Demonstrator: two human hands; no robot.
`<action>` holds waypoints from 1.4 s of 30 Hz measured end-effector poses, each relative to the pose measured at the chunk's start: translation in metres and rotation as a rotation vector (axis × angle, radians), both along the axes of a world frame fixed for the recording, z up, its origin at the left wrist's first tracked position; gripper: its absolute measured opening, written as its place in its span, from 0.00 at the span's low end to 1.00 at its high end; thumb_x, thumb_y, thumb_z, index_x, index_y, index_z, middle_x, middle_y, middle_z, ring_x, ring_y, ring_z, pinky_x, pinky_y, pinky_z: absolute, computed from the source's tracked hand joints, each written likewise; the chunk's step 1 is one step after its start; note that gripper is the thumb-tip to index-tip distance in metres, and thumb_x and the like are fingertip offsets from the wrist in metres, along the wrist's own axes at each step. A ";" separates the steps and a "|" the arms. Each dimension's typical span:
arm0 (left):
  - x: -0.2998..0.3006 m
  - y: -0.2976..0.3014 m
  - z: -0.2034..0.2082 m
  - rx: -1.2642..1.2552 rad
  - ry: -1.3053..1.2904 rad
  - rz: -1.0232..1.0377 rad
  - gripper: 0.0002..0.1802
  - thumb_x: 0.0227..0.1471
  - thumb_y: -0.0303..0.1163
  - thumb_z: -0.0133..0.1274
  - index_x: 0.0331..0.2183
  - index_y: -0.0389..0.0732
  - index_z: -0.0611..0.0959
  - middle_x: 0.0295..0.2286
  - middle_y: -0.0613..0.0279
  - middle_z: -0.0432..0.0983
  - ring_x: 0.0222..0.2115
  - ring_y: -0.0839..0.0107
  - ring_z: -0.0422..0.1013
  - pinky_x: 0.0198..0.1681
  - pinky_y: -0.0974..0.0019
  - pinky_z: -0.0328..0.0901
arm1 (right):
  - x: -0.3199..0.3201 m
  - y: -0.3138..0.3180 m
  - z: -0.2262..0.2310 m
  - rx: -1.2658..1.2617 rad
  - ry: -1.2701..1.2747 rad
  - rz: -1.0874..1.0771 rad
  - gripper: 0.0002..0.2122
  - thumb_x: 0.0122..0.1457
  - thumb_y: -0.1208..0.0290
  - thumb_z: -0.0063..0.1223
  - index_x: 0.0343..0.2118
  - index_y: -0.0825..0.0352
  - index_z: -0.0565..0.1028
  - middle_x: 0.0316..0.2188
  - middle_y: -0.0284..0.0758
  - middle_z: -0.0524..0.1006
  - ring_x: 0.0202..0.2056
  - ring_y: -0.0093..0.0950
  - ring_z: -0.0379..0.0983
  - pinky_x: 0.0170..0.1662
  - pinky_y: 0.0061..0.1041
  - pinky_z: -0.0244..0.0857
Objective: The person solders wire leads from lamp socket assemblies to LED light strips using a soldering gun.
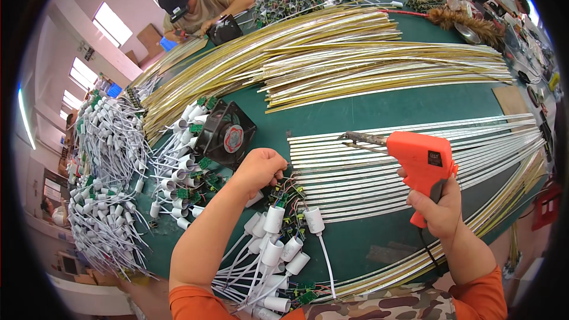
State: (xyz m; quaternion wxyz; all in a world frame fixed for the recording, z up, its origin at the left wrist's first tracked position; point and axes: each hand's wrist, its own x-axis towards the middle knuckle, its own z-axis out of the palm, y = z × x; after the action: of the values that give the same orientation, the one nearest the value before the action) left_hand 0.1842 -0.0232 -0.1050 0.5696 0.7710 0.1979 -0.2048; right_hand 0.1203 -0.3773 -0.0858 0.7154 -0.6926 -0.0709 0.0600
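Observation:
My right hand [437, 207] is wrapped round the grip of a red soldering gun [418, 153]. The gun's dark tip points left, above a row of thin white LED strips [355, 166] laid side by side on the green table. At the strips' left ends my left hand [261, 170] is closed in a pinch; the fingers hide what they hold, if anything. Thin wires and small green circuit boards [290, 201] lie just below those fingertips. They belong to a bunch of white cylindrical housings with white cables [274, 219] nearest me.
A black square fan [227, 133] stands left of my left hand. Heaps of white cabled housings [112, 136] cover the left side. Bundles of yellow and white strips [385, 71] lie across the far side. Another person [198, 9] works at the far left.

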 end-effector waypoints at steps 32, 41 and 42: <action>0.010 0.007 -0.001 0.311 -0.122 -0.384 0.10 0.50 0.31 0.56 0.23 0.34 0.80 0.19 0.68 0.73 0.19 0.80 0.67 0.23 0.72 0.64 | 0.022 0.064 -0.002 -0.359 -0.239 0.331 0.23 0.52 0.72 0.62 0.51 0.69 0.70 0.35 0.39 0.76 0.34 0.31 0.74 0.39 0.28 0.67; 0.012 0.005 -0.001 0.411 -0.145 -0.418 0.10 0.46 0.31 0.56 0.22 0.34 0.80 0.17 0.66 0.73 0.19 0.78 0.66 0.23 0.70 0.62 | 0.022 0.063 -0.006 -0.472 -0.297 0.345 0.23 0.52 0.69 0.61 0.51 0.67 0.70 0.36 0.41 0.77 0.36 0.38 0.75 0.41 0.31 0.68; 0.011 0.005 -0.001 0.418 -0.150 -0.416 0.10 0.46 0.31 0.56 0.22 0.34 0.80 0.17 0.65 0.73 0.19 0.78 0.67 0.24 0.69 0.63 | 0.022 0.063 -0.004 -0.475 -0.292 0.348 0.22 0.52 0.69 0.61 0.51 0.67 0.70 0.35 0.41 0.77 0.36 0.38 0.75 0.41 0.32 0.68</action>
State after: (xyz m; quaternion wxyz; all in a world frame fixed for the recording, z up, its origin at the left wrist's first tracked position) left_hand 0.1955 -0.0186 -0.1064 0.3574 0.9085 0.0308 -0.2143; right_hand 0.1422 -0.3141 -0.0902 0.4953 -0.8188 -0.2739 0.0961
